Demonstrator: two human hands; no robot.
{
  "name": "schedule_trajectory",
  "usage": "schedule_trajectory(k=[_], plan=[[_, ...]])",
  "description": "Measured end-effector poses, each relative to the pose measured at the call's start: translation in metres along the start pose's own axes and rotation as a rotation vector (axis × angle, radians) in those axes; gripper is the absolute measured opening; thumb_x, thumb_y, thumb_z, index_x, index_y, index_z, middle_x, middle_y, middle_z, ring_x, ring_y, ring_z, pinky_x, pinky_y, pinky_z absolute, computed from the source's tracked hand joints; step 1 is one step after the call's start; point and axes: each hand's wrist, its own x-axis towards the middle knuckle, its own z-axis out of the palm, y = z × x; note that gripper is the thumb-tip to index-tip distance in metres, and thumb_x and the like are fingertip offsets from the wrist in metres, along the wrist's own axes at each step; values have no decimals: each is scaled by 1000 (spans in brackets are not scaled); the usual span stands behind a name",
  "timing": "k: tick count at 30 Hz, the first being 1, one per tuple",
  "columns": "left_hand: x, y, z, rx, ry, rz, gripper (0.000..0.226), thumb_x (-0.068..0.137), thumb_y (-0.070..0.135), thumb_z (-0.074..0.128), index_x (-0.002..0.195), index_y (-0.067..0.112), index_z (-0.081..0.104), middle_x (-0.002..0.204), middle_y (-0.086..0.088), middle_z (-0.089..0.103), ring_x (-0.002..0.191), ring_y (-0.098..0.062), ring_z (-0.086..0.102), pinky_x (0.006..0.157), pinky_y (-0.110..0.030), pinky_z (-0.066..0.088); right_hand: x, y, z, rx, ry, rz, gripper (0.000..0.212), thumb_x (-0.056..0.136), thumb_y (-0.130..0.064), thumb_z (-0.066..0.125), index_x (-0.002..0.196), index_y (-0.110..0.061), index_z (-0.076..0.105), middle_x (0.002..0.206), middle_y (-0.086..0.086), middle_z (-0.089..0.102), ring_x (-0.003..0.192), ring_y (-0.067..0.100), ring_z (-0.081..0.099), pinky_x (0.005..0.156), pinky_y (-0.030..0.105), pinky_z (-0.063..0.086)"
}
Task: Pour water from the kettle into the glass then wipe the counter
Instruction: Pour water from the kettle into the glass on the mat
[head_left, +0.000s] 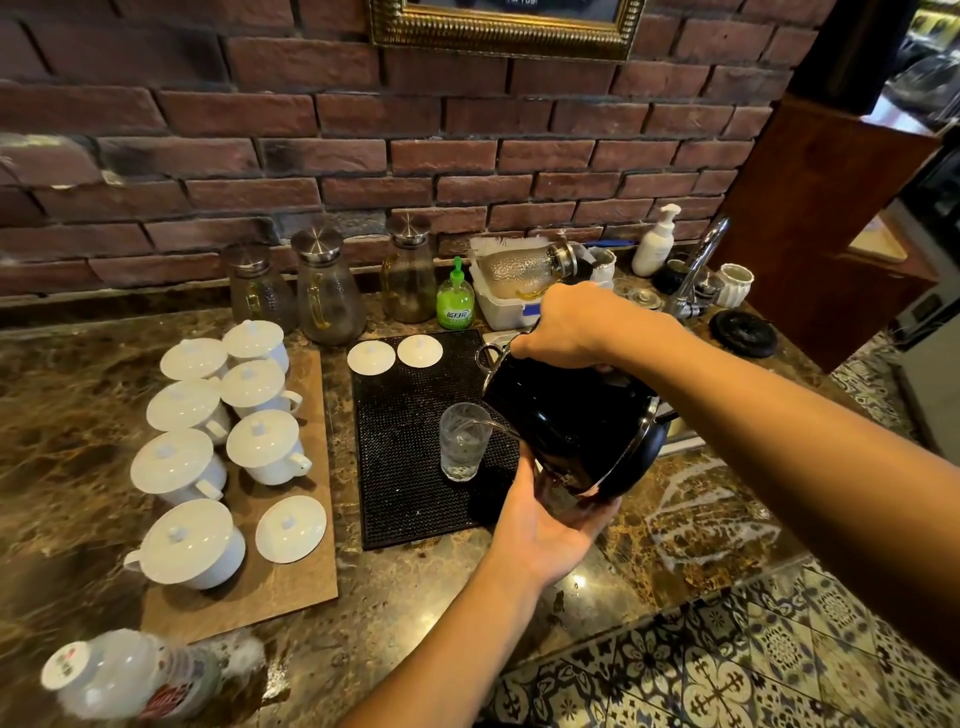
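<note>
A black kettle is tilted to the left over a clear glass, and a thin stream of water runs from its spout into the glass. The glass stands upright on a black rubber mat and holds some water. My right hand grips the kettle's handle from above. My left hand cups the kettle's underside from below, its fingers curled round the base. The brown marble counter lies under it all. No cloth is visible.
Several lidded white cups sit on a brown board at the left. Glass jugs, a green soap bottle, a white tub and a tap line the brick wall. A plastic bottle stands at the front left.
</note>
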Motion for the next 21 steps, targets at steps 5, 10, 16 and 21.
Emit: schedule_trajectory(k=[5,10,16,21], plan=[[-3,-1,6,-19,22,-8,59,83,57,73,97,0,83,114,-34,73,103,-51,72,83,-55,63,2,0,0,-5,-6,1,49,89,-59,65,73,-16,47,70,3,51,60,17,50,46,28,32],[-3,-3,11,-81,25,-38,68,84,59,72,114,-1,78,125,-32,70,106,-51,71,87,-59,62,5,-4,-2,-11,-34,2,49,89,-60,65,75,-17,44,74,4,50,64,19,50,48,29,32],[-3,-12,24,-221,15,-53,70,79,53,77,121,-3,74,131,-34,65,121,-50,63,81,-57,63,8,-23,-10,-143,-26,-78,48,91,-58,65,87,-10,59,82,8,55,78,30,55,64,32,43],[-4,-11,40,-336,4,8,67,69,38,85,125,2,73,135,-37,61,124,-51,59,109,-59,46,11,-37,-21,-179,-17,-109,52,89,-60,67,69,-16,47,72,3,50,75,29,57,65,34,45]])
